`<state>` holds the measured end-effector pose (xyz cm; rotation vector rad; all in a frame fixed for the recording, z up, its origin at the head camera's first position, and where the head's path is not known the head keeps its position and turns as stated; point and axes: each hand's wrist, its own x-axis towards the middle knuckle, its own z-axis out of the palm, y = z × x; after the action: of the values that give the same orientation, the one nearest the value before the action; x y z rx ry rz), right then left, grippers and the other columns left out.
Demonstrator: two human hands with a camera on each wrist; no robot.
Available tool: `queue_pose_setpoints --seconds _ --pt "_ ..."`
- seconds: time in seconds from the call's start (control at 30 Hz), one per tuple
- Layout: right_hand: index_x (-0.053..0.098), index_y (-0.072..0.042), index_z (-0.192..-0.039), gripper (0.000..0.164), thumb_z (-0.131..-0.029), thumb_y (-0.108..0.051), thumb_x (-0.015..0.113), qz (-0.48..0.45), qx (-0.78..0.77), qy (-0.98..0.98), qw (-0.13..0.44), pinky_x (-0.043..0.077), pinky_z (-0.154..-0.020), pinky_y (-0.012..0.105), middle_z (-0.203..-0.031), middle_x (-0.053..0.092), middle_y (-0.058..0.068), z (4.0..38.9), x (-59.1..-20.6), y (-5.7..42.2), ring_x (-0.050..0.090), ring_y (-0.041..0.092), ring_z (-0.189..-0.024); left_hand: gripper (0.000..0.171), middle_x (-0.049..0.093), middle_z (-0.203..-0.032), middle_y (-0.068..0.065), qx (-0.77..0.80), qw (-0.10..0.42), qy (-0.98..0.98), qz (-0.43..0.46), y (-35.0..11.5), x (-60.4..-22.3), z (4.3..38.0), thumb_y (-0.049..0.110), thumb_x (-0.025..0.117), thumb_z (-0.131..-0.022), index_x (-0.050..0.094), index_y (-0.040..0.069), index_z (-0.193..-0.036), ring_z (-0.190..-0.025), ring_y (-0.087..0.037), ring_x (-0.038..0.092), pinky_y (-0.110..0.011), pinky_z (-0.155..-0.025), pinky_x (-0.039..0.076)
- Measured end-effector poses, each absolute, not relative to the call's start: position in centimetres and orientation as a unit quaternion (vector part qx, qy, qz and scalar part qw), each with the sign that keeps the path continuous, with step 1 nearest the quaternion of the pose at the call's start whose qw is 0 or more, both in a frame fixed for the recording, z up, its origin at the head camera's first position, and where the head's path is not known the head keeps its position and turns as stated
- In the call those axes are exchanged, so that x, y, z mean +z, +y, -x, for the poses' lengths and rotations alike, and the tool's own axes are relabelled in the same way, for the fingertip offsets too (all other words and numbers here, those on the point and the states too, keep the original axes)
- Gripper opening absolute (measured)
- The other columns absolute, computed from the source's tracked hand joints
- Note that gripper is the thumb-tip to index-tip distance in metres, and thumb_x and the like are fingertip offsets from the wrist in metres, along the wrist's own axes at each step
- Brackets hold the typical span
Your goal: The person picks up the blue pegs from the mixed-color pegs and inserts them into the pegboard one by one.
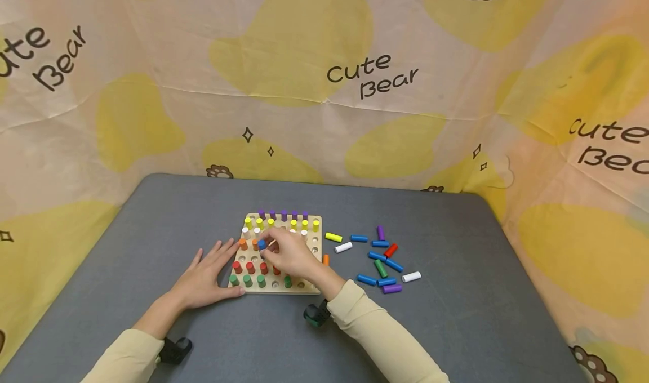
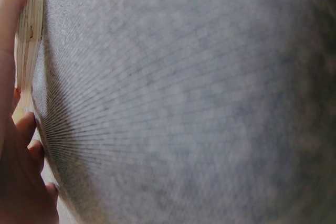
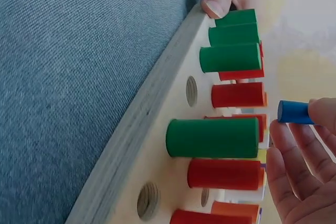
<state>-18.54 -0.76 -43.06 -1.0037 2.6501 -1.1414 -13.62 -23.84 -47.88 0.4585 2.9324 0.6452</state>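
Observation:
My right hand [image 1: 293, 254] pinches a blue peg [image 1: 261, 245] between thumb and fingers, over the middle of a wooden pegboard [image 1: 263, 292]. In the right wrist view this blue peg [image 3: 293, 112] lies sideways in the pinch, apart from the standing pegs. Spread out beside the board's left side is my left hand [image 1: 205, 277], its thumb at the near left corner and its fingertips at the left edge. Rows of purple, yellow, white, orange, red and green pegs [image 3: 212, 138] stand in the holes; the right hand hides part of them.
Loose pegs lie right of the board: several blue ones [image 1: 377, 256], a red one [image 1: 391, 250], a green one [image 1: 381, 268], and white, yellow and purple ones. An orange peg [image 1: 326, 260] lies against the board's right edge. A printed cloth [image 1: 284, 45] hangs behind the grey table [image 1: 466, 293].

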Motion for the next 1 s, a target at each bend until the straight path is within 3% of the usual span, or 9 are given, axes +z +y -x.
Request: queue_pose_setpoints --seconds 0.6,0.8,1.0 --pt "0.059 -0.016 -0.11 0.021 -0.089 -0.016 0.06 0.349 -0.343 0.871 0.049 0.044 -0.068 0.009 -0.098 0.064 -0.005 18.7 -43.5 -3.7 0.06 0.005 -0.082 0.104 0.024 -0.151 -0.012 0.215 0.048 0.963 -0.155 -23.9 -47.9 13.4 0.07 0.063 -0.067 0.019 0.024 -0.148 -0.139 -0.038 0.016 -0.063 -0.106 0.005" --pt "0.061 -0.017 -0.108 0.019 -0.09 -0.017 0.06 0.35 -0.325 0.877 0.045 0.043 -0.064 0.009 -0.097 0.065 -0.006 18.8 -43.5 -4.2 0.055 -0.002 -0.074 0.103 0.024 -0.151 -0.012 0.215 0.049 0.963 -0.154 -23.8 -47.8 13.4 0.07 0.064 -0.067 0.017 0.028 -0.148 -0.139 -0.038 0.016 -0.064 -0.106 0.005" --pt "0.061 -0.018 -0.106 0.017 -0.089 -0.017 0.06 0.351 -0.309 0.884 0.033 0.043 -0.065 0.007 -0.096 0.066 -0.007 19.1 -43.9 -4.6 0.058 -0.002 -0.079 0.103 0.024 -0.151 -0.012 0.215 0.049 0.963 -0.155 -23.8 -47.7 13.3 0.069 0.064 -0.067 0.018 0.025 -0.149 -0.139 -0.038 0.016 -0.063 -0.106 0.005"
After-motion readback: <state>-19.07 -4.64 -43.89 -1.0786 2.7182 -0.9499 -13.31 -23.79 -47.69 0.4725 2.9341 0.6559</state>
